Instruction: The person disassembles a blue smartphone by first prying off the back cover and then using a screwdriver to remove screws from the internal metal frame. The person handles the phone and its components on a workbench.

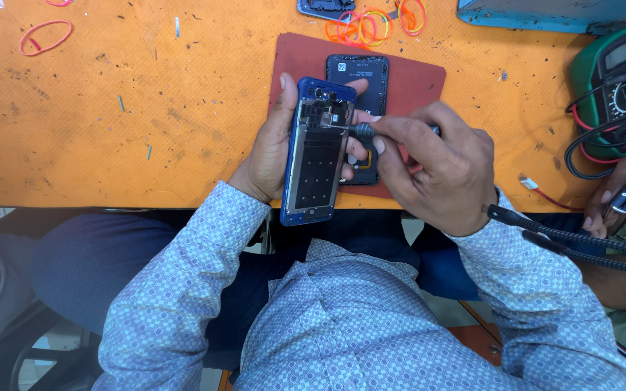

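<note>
My left hand (268, 148) grips a blue phone frame (314, 156) with its back removed and its dark inner parts exposed. My right hand (436, 166) holds a small screwdriver (356, 130), whose tip touches the upper part of the phone near the camera area. Beneath my hands lies a red-brown mat (418, 80) on the orange table (146, 108). A black phone back part (360, 72) rests on the mat just behind the frame.
A green multimeter (610, 69) with black and red leads sits at the right. Another person's hand (617, 199) holds a dark device at the right edge. Orange rubber bands (367, 27) lie at the back, a red band (45, 36) far left. Two flexible black cables (574, 242) cross my right sleeve.
</note>
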